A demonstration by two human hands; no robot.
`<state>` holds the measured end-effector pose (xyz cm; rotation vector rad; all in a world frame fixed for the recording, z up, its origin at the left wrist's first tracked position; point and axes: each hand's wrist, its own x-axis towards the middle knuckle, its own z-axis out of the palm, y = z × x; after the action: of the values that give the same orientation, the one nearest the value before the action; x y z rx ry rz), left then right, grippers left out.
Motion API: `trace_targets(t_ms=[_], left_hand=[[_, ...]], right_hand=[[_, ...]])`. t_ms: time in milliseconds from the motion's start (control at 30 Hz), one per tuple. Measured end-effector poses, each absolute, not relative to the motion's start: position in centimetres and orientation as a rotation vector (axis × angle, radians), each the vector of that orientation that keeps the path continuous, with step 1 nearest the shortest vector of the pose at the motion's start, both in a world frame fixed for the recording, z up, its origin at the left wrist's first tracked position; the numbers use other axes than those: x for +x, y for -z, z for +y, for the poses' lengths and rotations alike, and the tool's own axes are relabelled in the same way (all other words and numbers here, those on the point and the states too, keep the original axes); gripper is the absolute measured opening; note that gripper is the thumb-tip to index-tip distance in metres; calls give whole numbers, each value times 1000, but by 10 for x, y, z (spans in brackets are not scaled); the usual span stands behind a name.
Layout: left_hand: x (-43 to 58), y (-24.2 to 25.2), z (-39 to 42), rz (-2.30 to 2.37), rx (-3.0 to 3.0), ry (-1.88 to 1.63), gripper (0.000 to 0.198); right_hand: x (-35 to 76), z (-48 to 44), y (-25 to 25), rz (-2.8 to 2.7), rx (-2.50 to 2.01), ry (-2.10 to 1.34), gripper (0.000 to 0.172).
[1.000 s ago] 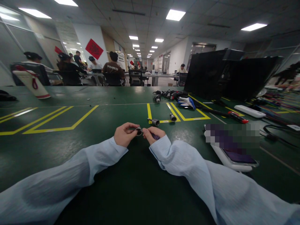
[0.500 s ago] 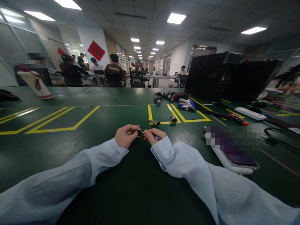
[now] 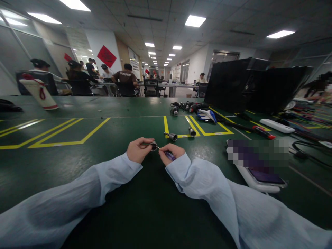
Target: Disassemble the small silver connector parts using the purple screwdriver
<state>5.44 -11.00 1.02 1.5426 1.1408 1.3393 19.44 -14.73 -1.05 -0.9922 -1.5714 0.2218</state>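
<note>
My left hand pinches a small round metal connector shell, its hollow end facing right. In my right hand is a small screwdriver with a purple, partly see-through handle. Its thin shaft points left and its tip is at the shell's rim; whether it sits inside the shell is too small to tell. Just beyond my hands, a metal connector with a thin stem lies on the green table. A shorter metal connector rests to its right.
Farther back lie several cabled connectors and a white-and-blue glove. On the right are a phone on a white case, a red-and-black tool handle, cables and black monitors. A cup stands far left; people sit beyond.
My right hand and the screwdriver handle have shifted and turned slightly, so more of the purple handle shows lower down. My left hand with the shell has barely moved.
</note>
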Motion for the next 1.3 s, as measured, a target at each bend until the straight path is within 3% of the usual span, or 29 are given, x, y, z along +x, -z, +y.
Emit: trace_targets(t_ms=[567, 967, 1300], left_hand=[[54, -11, -111, 1126, 1549, -1315, 23], [56, -10, -111, 1180, 1589, -1366, 11], [54, -10, -111, 1148, 1608, -1367, 12]], right_hand=[[196, -148, 10, -1628, -963, -43, 10], [199, -158, 2, -1820, -863, 143, 8], [200, -161, -1, -1826, -906, 100, 8]])
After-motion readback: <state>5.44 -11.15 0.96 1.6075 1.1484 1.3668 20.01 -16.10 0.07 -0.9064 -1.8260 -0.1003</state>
